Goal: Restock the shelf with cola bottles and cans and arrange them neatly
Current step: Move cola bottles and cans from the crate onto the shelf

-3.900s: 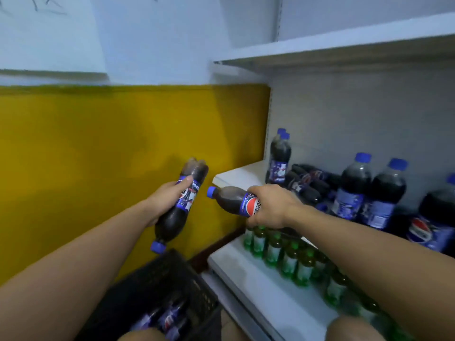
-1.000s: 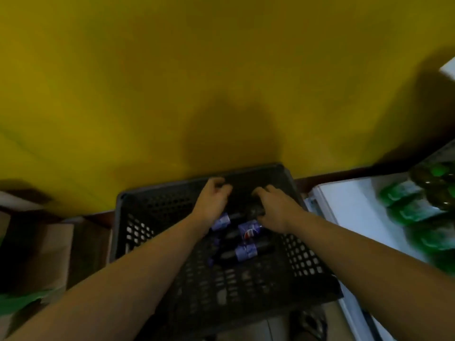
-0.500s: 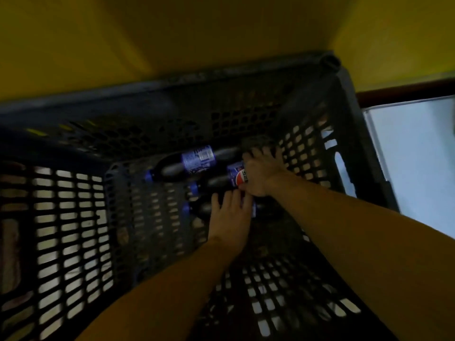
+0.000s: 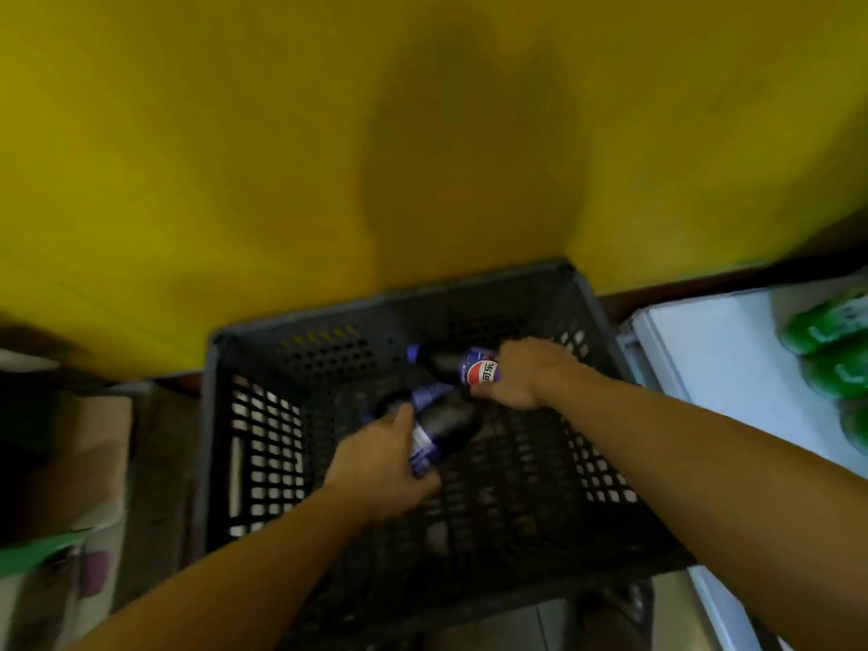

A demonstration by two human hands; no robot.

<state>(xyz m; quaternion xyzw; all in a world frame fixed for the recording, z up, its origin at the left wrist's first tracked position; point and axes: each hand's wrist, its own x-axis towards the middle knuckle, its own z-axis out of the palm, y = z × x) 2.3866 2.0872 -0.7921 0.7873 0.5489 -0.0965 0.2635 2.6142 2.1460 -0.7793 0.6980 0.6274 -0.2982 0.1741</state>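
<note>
The left hand (image 4: 380, 458) curls round a cola bottle (image 4: 451, 418) inside the dark crate (image 4: 220, 415). Just right of it, the right hand (image 4: 521, 373) grips a second bottle (image 4: 472, 368) at its label, nearer the crate's far wall. Right of the crate, a white shelf (image 4: 704, 368) carries green bottles (image 4: 826, 331).

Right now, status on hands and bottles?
Left hand grips lower cola bottle. Right hand grips upper cola bottle. Both inside black crate; nothing above them.
</note>
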